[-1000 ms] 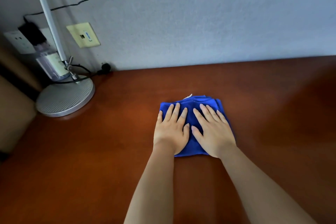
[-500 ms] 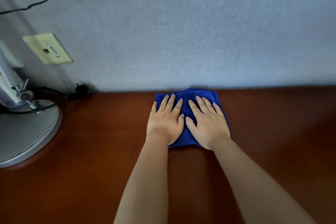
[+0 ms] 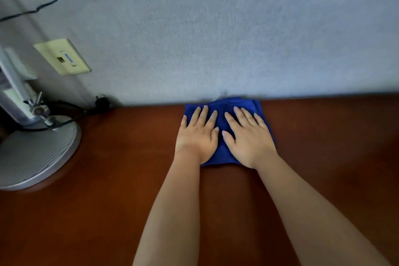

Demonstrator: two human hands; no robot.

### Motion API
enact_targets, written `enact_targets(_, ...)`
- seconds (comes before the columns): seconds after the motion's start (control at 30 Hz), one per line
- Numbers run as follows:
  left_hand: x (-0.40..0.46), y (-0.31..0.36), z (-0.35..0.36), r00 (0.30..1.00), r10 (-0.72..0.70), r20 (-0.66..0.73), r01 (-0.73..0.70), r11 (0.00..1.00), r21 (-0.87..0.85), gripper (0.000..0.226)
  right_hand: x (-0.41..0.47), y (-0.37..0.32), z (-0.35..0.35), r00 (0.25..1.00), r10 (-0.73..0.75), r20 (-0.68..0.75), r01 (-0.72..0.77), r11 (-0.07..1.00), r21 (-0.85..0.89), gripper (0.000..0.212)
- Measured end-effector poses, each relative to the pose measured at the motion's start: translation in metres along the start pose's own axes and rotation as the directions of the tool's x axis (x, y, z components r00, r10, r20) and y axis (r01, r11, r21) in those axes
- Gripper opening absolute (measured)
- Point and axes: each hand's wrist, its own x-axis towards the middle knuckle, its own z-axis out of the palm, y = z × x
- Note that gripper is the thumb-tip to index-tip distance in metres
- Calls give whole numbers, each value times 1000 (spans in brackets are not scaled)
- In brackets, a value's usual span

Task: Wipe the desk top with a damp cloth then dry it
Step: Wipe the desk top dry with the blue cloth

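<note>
Where flat, straight fingers (image 3: 204,114) press it, the blue cloth (image 3: 220,119) is mostly hidden.

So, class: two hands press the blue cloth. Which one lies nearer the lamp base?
The left hand: it lies on the cloth's lamp-side half, toward the lamp base; the right hand lies on the far half.

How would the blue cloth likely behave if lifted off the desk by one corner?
The blue cloth would probably droop and unfold: it lies folded and creased under the flat left hand and right hand. It looks thin and soft, so likely light, though dampness cannot be judged.
</note>
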Motion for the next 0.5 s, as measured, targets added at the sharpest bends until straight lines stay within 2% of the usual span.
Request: enact_targets(0.5, -214, 28, 24, 999, 49, 19, -49, 999, 7, 54, -212, -63, 4, 999, 51, 8, -51, 999, -17, 58)
